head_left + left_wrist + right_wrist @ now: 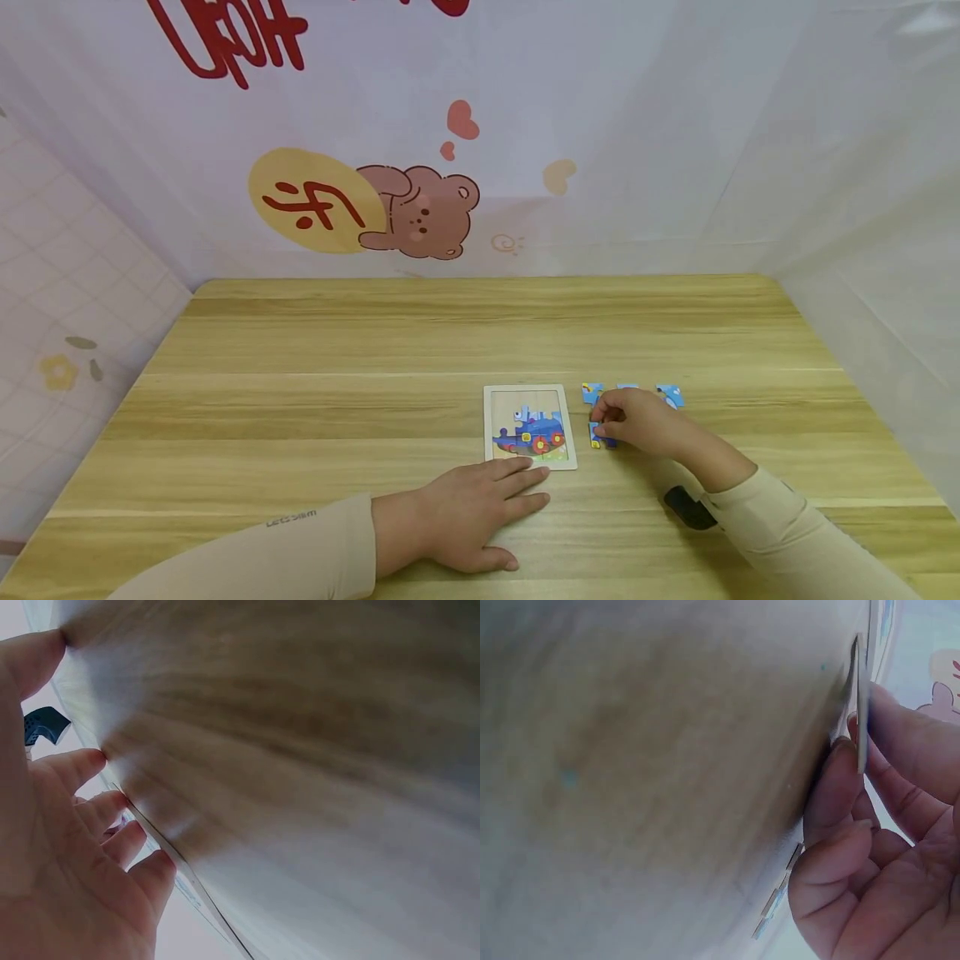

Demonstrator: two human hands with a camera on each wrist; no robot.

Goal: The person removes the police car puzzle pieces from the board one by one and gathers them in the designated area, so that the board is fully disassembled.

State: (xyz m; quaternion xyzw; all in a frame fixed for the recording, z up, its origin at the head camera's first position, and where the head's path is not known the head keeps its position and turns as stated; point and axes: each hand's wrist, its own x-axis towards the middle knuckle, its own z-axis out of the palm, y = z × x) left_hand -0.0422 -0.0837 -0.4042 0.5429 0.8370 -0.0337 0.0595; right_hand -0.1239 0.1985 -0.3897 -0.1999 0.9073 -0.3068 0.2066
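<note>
My left hand (476, 510) lies flat, fingers spread, with fingertips at the near edge of a white-framed puzzle board (572, 437). In the left wrist view, fingers of the left hand (90, 862) meet the board's edge. A blue vehicle picture of joined pieces (517, 442) fills the board's lower part; its upper part shows bare backing. Right of the board, my right hand (641, 423) pinches a puzzle piece (595, 437) between thumb and fingers. The right wrist view shows this thin piece (862, 720) edge-on, tilted up from the table.
Loose puzzle pieces lie around the right hand: one at its upper left (592, 390), one at its upper right (671, 392), others partly hidden by it. The wooden table (337, 367) ends at a printed cloth backdrop (637, 225), with cloth at both sides.
</note>
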